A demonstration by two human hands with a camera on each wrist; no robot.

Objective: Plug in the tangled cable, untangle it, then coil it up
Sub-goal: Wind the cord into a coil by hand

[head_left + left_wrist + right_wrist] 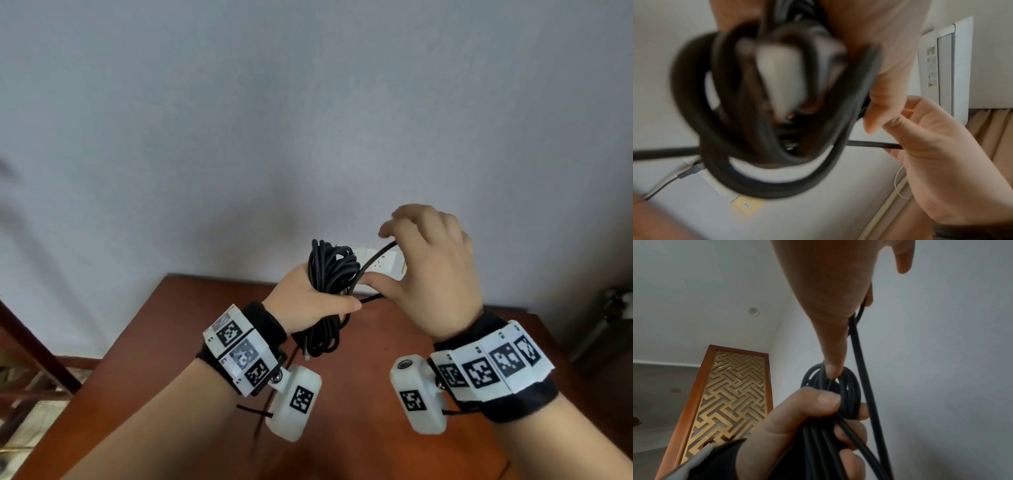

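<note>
A black cable (330,274) is gathered into a bundle of several loops, and my left hand (310,301) grips the bundle round its middle, thumb across the front. The loops (760,129) hang blurred close to the left wrist camera. My right hand (424,260) sits just right of the bundle and holds a free strand (373,260) that arcs from the coil up to its fingers. In the right wrist view the strand (863,369) runs down from the right hand's fingers (902,259) past the coil (838,386) held by the left hand (797,415). A white wall socket (380,262) lies behind the hands.
A brown wooden table (359,342) lies under both hands against a pale wall (308,102). A wooden chair or frame (34,342) stands at the left. A carved wooden screen (725,394) rises at the left in the right wrist view. A white appliance (945,65) hangs on the wall.
</note>
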